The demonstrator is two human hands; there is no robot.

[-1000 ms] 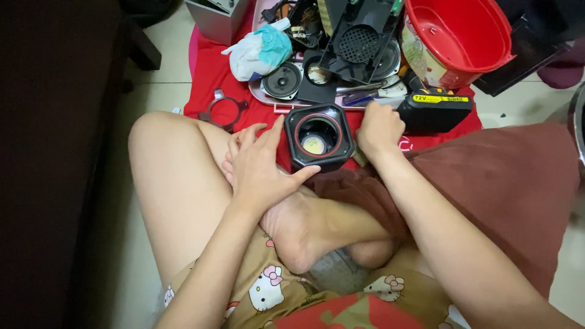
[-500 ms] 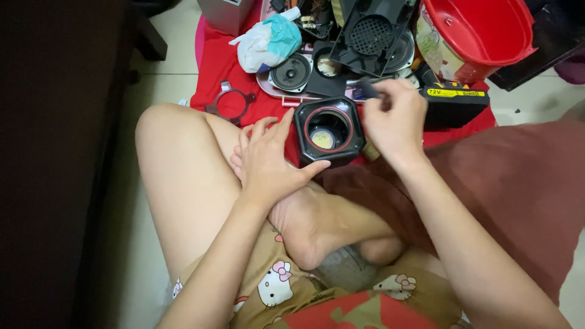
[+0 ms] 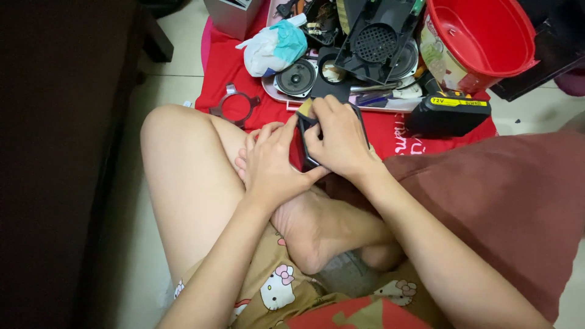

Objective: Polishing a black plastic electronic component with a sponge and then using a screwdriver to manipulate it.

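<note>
Held thing: black square plastic speaker housing (image 3: 306,141), mostly hidden between both hands, above the crossed foot.
Right hand (image 3: 339,137): laid over the housing, fingers clasped on its top edge.
Left hand (image 3: 271,163): grasping the housing's left side and lower corner.
Beyond: metal tray (image 3: 275,89) with a loose round speaker cone (image 3: 296,78), black perforated panel (image 3: 372,42), red plastic bucket (image 3: 478,36).
Left: grey ring bracket (image 3: 234,106) on red cloth (image 3: 222,67).
Right edge: brown cushion (image 3: 506,201), close against the forearm.
</note>
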